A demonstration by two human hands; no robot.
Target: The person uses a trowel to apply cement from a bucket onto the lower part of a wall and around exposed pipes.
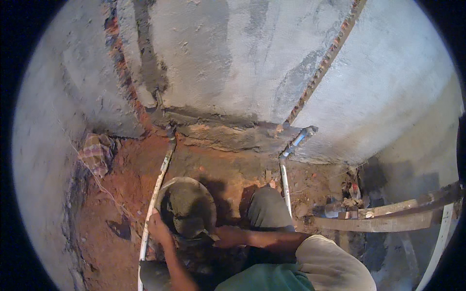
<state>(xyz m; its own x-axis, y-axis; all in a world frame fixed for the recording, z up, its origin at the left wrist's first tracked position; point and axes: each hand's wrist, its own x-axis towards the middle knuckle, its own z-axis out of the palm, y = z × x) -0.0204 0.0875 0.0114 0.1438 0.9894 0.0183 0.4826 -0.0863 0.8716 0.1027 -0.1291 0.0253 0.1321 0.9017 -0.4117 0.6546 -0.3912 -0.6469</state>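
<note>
A round pan (209,194) holding wet grey mortar (187,201) stands between my arms, by a white pipe on its left. My right hand (229,236) is closed around the handle of a trowel (190,226), whose blade lies in the mortar at the pan's near side. At the pan's left rim, my left hand (158,227) is closed, apparently gripping the rim. It overlaps the white pipe (156,190) in the picture, and its fingertips are partly hidden.
Ahead rises a plastered wall (204,53) with chased grooves. A second pipe (285,182) with a blue section stands right of my knee (269,208). Checked cloth (98,153) lies on reddish soil at left. Wooden planks (378,223) jut in from the right.
</note>
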